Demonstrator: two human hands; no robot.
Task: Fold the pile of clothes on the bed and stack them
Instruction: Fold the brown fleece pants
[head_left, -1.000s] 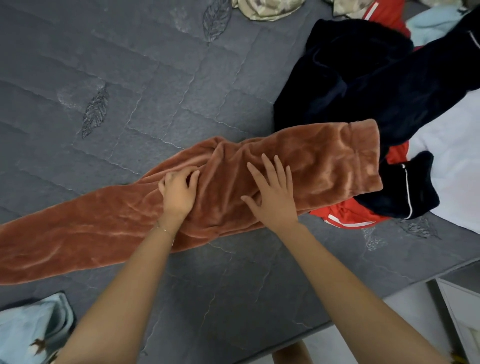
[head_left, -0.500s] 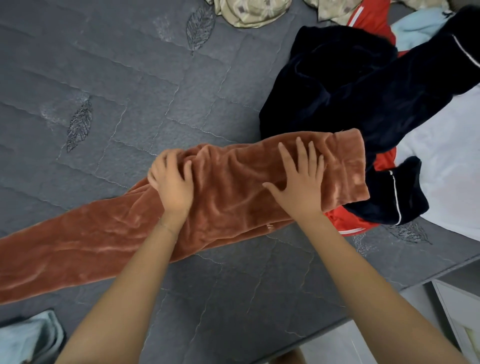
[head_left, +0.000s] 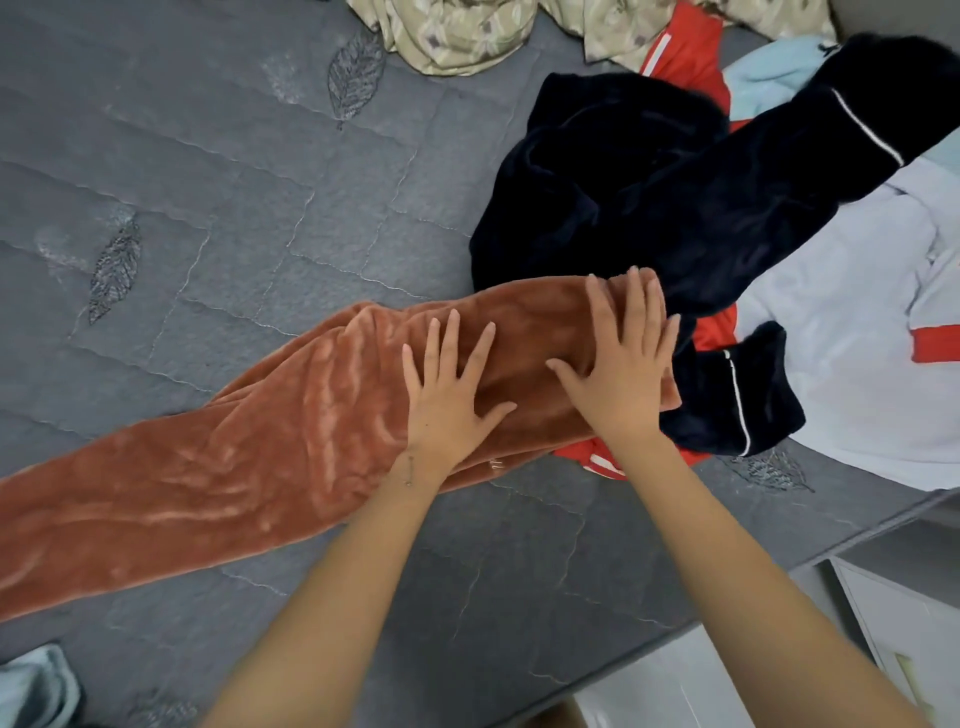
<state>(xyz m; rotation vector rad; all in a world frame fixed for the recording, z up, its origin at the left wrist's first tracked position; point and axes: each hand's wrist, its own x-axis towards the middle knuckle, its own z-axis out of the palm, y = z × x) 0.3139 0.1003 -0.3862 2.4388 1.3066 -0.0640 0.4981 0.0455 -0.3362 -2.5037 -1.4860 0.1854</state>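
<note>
Long rust-brown plush trousers (head_left: 249, 467) lie stretched across the grey quilted bed (head_left: 208, 208), running from the lower left to the centre right. My left hand (head_left: 447, 395) presses flat on them with fingers spread. My right hand (head_left: 623, 374) lies flat on their right end, fingers straight, beside the clothes pile. That pile holds a dark navy plush garment (head_left: 675, 197) with white piping, a red garment (head_left: 685, 62) and a white top (head_left: 852, 322) with a red cuff.
A beige patterned cloth (head_left: 457, 36) lies at the top edge. A light blue garment (head_left: 769, 78) peeks out behind the navy one, and another pale blue piece (head_left: 31, 686) sits at the lower left. White furniture (head_left: 904, 613) stands beyond the bed's right edge.
Both hands have slid rightward along the brown trousers. My left hand went from curled to flat with spread fingers. My right hand now covers the trousers' right end.
</note>
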